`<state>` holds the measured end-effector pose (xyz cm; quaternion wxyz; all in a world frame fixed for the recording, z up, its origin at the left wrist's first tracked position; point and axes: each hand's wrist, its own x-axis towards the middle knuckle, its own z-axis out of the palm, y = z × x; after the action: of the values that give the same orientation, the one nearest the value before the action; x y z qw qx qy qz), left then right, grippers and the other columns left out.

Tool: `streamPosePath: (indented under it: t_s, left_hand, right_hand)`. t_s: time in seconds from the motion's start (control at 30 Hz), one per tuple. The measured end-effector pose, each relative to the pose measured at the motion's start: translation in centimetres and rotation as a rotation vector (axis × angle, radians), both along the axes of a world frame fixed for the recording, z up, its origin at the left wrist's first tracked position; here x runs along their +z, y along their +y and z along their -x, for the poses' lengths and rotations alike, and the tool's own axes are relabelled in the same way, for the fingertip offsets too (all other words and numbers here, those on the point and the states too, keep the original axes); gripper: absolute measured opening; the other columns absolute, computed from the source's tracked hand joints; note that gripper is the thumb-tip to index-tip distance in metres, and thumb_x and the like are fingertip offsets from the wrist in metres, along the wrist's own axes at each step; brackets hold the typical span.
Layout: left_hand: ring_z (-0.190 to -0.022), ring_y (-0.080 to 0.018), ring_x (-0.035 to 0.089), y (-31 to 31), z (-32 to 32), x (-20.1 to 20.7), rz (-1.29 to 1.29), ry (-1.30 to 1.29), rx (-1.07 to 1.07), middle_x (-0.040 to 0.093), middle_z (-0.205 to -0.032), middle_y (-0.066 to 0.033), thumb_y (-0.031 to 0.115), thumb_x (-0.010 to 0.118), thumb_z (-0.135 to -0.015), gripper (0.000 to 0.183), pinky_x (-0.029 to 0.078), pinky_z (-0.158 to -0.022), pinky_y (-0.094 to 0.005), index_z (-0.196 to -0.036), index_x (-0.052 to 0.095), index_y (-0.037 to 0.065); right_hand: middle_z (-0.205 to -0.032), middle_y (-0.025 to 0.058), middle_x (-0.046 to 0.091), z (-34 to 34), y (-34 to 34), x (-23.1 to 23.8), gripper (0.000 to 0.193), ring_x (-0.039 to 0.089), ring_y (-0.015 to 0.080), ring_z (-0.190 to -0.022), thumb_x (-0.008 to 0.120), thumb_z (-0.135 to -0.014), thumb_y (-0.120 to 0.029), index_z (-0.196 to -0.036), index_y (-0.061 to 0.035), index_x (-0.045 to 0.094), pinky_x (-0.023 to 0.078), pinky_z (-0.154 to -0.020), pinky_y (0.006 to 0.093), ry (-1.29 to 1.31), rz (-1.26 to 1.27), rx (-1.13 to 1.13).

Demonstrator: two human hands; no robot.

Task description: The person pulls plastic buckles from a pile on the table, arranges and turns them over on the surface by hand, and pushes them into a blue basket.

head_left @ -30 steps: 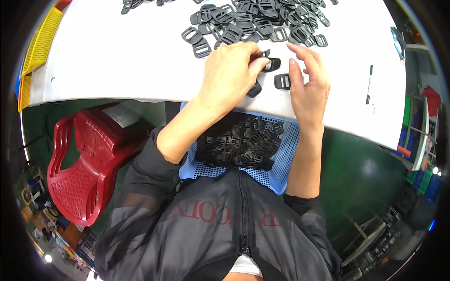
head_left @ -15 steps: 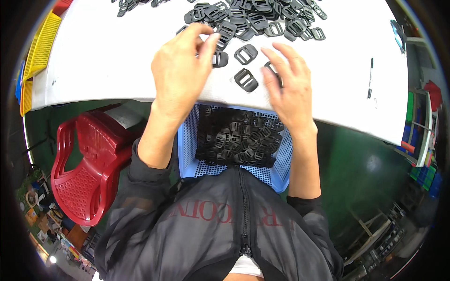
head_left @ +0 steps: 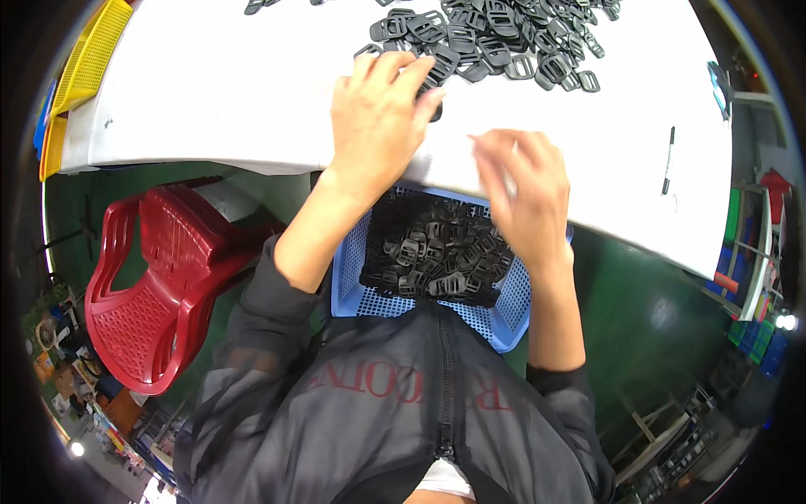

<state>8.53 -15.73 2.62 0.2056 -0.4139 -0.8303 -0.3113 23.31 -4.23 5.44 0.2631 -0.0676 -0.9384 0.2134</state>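
Black buckles (head_left: 501,34) are lying heaped across the upper middle of the frame on a white table (head_left: 210,97). Left hand (head_left: 372,118) is lying over the heap's lower-left edge, fingers half bent, thumb apart; one buckle is peeking out by the thumb, grasp cannot be told. Right hand (head_left: 529,189) is showing blurred at centre right, fingers curling; contents cannot be told. Below, a blue basket (head_left: 514,312) is holding more black buckles. A pen (head_left: 669,160) is resting at right.
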Motion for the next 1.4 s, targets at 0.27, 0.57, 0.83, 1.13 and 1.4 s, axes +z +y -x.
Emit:
streamPosePath:
  t_s: [0.27,0.57,0.83,1.13,1.4]
  left_hand:
    - [-0.083,-0.0212,0.06,1.5,-0.8,0.4,-0.057,0.026,-0.029,0.068,-0.092,0.0008,0.017,0.072,-0.082,0.014,0.048,-0.073,-0.0339,-0.096,0.073,0.012]
    - [-0.085,-0.0249,0.063,0.4,-3.4,1.2,-0.057,-0.13,-0.113,0.068,-0.092,-0.0058,0.009,0.071,-0.081,0.013,0.051,-0.072,-0.0344,-0.094,0.072,0.007]
    - [-0.086,-0.0236,0.061,-2.4,-2.9,1.4,0.082,-0.116,-0.072,0.066,-0.105,-0.003,0.011,0.072,-0.081,0.022,0.05,-0.075,-0.0351,-0.103,0.072,0.01]
    - [-0.09,-0.0211,0.058,-3.0,-1.7,-0.2,0.167,-0.014,-0.005,0.066,-0.108,-0.0003,0.015,0.072,-0.082,0.024,0.047,-0.076,-0.0353,-0.106,0.071,0.01]
    - [-0.076,-0.0276,0.063,-3.1,-0.4,1.3,-0.221,-0.473,-0.034,0.069,-0.082,-0.0097,0.007,0.063,-0.089,0.016,0.05,-0.069,-0.0396,-0.103,0.069,0.007]
  right_hand:
    - [-0.096,0.0,0.066,5.1,3.8,-2.7,0.013,0.06,0.0217,-0.091,0.07,-0.082,-0.014,-0.095,-0.012,0.07,0.043,-0.08,0.0365,0.077,-0.245,-0.201]
    - [-0.098,0.0067,0.065,0.0,4.5,-0.9,0.022,0.062,0.0228,-0.088,0.067,-0.083,-0.005,-0.103,-0.0109,0.072,0.047,-0.078,0.0353,-0.058,-0.073,-0.317]
    - [-0.112,0.0028,0.06,6.2,2.0,-2.0,0.04,0.055,0.0229,-0.102,0.059,-0.074,0.005,-0.102,-0.0206,0.074,0.042,-0.084,0.0356,-0.069,-0.167,-0.061]
    - [-0.101,-0.0007,0.061,6.5,2.3,-2.0,0.024,0.055,0.0215,-0.097,0.07,-0.075,-0.008,-0.098,-0.0149,0.072,0.04,-0.08,0.0368,0.04,-0.159,-0.089]
    - [-0.088,-0.0012,0.061,10.5,1.7,-2.8,0.014,0.056,0.0209,-0.093,0.073,-0.081,-0.025,-0.085,-0.0121,0.072,0.039,-0.081,0.0387,0.127,-0.325,-0.13]
